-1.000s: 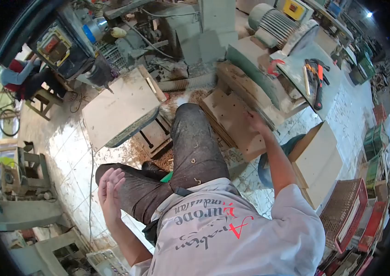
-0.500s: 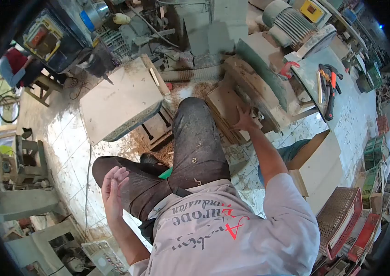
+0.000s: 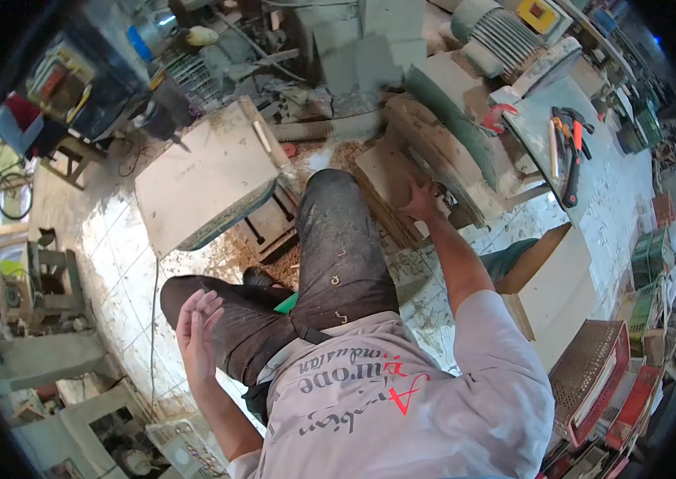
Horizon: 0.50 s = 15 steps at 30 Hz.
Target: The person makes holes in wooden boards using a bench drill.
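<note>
My left hand (image 3: 199,323) is raised above my left thigh, palm turned up, fingers loosely bent, holding nothing. My right hand (image 3: 419,199) reaches forward with fingers spread over the brown wooden panels (image 3: 384,173) beside my right knee. It appears to rest on them, though the exact contact is hard to see. Just beyond that hand stands a dusty wood-and-green machine (image 3: 450,120). A pale board-topped table (image 3: 202,176) stands ahead of my left knee.
A drill (image 3: 158,124) lies beyond the pale board. A motor (image 3: 502,40) sits at the upper right, near a hammer (image 3: 573,160) on a grey table (image 3: 545,120). An open cardboard box (image 3: 557,279) and a red crate (image 3: 585,375) are at my right. Sawdust covers the floor. A seated person (image 3: 27,128) is at far left.
My right hand has shifted slightly and its fingers have drawn in a little over the panels. My left hand stays almost still. The view has tilted slightly.
</note>
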Available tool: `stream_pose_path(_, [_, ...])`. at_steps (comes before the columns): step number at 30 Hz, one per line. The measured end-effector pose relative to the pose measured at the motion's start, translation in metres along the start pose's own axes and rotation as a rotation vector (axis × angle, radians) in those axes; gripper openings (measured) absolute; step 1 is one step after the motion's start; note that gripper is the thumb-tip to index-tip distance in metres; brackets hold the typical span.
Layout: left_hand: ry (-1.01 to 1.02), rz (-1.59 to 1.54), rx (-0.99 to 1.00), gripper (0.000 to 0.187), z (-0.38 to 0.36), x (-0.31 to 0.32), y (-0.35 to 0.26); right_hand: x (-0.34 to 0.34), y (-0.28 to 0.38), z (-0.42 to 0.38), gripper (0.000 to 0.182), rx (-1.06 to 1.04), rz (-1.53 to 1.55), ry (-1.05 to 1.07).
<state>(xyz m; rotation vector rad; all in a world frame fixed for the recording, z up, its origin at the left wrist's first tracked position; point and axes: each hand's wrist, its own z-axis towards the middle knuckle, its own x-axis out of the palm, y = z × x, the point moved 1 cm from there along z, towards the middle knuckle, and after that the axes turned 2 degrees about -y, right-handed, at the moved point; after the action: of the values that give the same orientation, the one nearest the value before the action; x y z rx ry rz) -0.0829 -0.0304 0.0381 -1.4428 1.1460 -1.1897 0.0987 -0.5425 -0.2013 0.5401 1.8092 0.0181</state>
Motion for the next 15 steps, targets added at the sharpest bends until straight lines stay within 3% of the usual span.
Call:
stream_pose_path(2, [-0.038,-0.022,0.028,0.038,-0.001,0.003,-0.003,0.021,-0.016,0.012,0.126,-0.208,0.017,-0.031])
stream_pose_path(3, [-0.054,0.02,0.016,0.04,0.0,0.003,-0.004,0.056,-0.037,0.034,0.126,-0.154,0.487,-0.014])
stream_pose_path(4, [-0.03,0.036,0.035,0.042,0.001,-0.002,0.0,0.046,-0.03,0.025,0.12,-0.187,0.337,-0.033])
stream_pose_path(6, [-0.069,0.038,0.015,0.044,0.002,-0.003,0.002,-0.003,0.011,-0.023,0.11,-0.191,0.176,0.025])
stream_pose_path(10, [0.036,-0.028,0.052,0.045,0.014,-0.016,0.006,-0.096,0.052,-0.121,0.097,-0.237,0.391,0.144])
stream_pose_path(13, [-0.132,0.158,0.309,0.038,0.019,-0.028,-0.021,-0.153,0.053,-0.189,0.093,-0.295,0.495,0.13])
stream_pose_path(14, [-0.377,0.542,0.333,0.039,0.009,-0.009,-0.061,-0.175,0.046,-0.214,0.087,-0.297,0.444,0.069])
stream_pose_path(15, [-0.366,0.545,0.318,0.039,-0.009,-0.007,-0.094,-0.2,0.039,-0.234,0.082,-0.256,0.434,0.023])
